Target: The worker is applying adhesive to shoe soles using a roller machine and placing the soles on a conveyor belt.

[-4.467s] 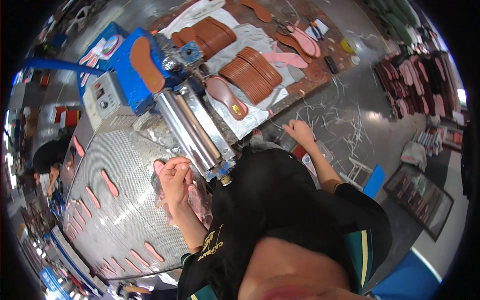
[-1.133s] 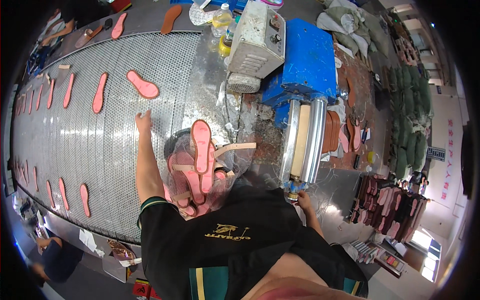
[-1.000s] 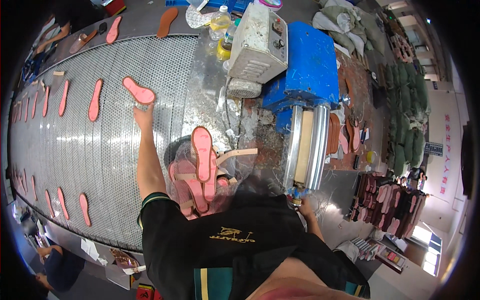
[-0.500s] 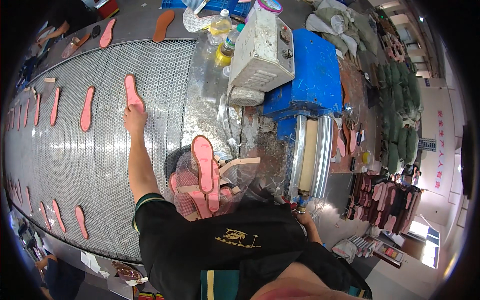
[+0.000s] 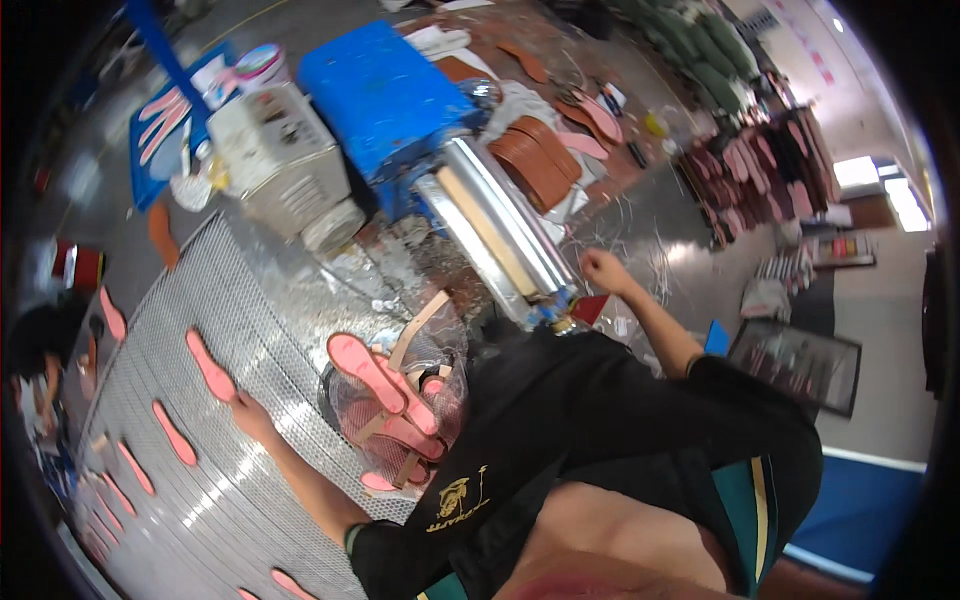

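Observation:
My left hand [image 5: 250, 417] grips the near end of a pink insole with a brown edge [image 5: 207, 362], over the perforated metal conveyor [image 5: 280, 380]. On the right, my right hand [image 5: 604, 271] is raised beside the lower end of a roller machine's shiny rollers [image 5: 510, 215]. Its fingers look curled closed, and no object shows in them. A clear plastic-lined basket [image 5: 455, 375] between my left arm and body holds several pink insoles [image 5: 368, 372] and beige strips [image 5: 418, 330].
More pink insoles [image 5: 174, 432] lie on the conveyor. Past the rollers sits a stack of brown sheet pieces [image 5: 537, 160]. A grey control box [image 5: 280, 165] and the blue machine housing [image 5: 385, 95] stand ahead. Another person's arm [image 5: 48, 385] shows at the far left.
The view has swung to the right, shifting the machine leftward. My right hand has come up from beside my body to the rollers. My left hand remains on the insole.

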Tool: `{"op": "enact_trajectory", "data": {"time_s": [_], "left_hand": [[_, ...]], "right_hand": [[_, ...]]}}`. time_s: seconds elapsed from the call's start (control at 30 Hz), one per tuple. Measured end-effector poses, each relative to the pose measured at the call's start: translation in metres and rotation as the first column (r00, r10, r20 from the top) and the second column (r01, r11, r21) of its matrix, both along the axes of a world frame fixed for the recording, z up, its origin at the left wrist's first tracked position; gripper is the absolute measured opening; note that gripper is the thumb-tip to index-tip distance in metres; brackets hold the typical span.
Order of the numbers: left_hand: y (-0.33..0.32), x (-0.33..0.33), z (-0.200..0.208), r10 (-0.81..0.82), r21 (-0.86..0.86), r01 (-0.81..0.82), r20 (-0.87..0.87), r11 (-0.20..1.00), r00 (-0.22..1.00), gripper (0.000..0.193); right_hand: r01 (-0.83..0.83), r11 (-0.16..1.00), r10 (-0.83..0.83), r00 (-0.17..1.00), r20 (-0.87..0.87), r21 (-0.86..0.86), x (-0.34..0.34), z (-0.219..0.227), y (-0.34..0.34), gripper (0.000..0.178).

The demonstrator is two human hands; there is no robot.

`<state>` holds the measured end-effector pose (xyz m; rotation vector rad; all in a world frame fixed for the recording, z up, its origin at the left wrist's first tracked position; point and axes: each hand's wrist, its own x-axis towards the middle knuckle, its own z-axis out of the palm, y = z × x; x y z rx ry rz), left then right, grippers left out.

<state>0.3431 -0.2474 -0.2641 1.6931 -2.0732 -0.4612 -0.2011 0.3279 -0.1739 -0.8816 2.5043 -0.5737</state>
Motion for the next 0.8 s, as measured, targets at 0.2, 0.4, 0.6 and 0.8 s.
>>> {"op": "enact_trajectory", "data": {"time_s": [0.2, 0.4, 0.6, 0.8], "left_hand": [[0.135, -0.048, 0.076, -0.028, 0.103, 0.054, -0.236, 0.993, 0.971, 0.041], [0.273, -0.085, 0.110, 0.014, 0.124, 0.017, -0.240, 0.992, 0.971, 0.045], [0.377, -0.155, 0.163, 0.105, 0.074, -0.085, -0.315, 0.994, 0.943, 0.046], [0.402, -0.160, 0.151, 0.130, 0.228, -0.066, -0.276, 0.971, 0.952, 0.045]], "right_hand": [[0.054, 0.975, -0.064, 0.997, -0.037, -0.215, -0.052, 0.029, -0.077, 0.027], [0.028, 0.981, -0.082, 0.955, -0.284, -0.190, -0.110, -0.031, -0.113, 0.044], [0.145, 0.989, -0.132, 0.926, -0.354, 0.010, -0.094, -0.018, -0.131, 0.065], [0.033, 0.996, -0.001, 0.935, -0.355, 0.086, -0.115, -0.024, -0.117, 0.071]]}}
